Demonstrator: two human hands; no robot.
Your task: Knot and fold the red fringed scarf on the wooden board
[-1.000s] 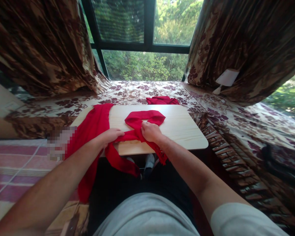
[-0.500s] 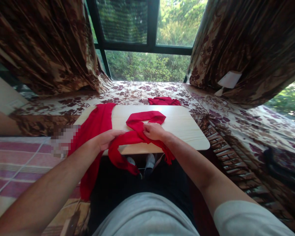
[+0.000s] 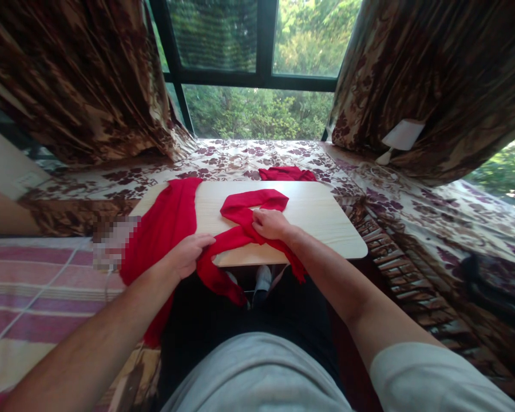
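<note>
A long red scarf (image 3: 251, 200) lies looped on a small pale wooden table (image 3: 313, 229), its two ends crossing near the front edge. My right hand (image 3: 270, 224) is closed on the crossing, with the knuckles upward. From there one fringed end slants right over the edge, and the other strip bends left and hangs down towards my legs. At that left bend, my left hand (image 3: 193, 252) has its fingers closed on the strip; the thumb is partly hidden. Left of it, a wider red cloth (image 3: 167, 217) drapes across the table's left side and hangs off the front.
Behind the table, another red cloth (image 3: 285, 173) lies crumpled on the flower-patterned window seat (image 3: 236, 154). A white lamp (image 3: 403, 135) stands to the right by the curtain (image 3: 416, 68). A striped bedcover (image 3: 30, 292) lies at left, with a white cable across it.
My left hand has shifted slightly right and down along the strip, and its bend has moved right with it. My right hand stays at the crossing.
</note>
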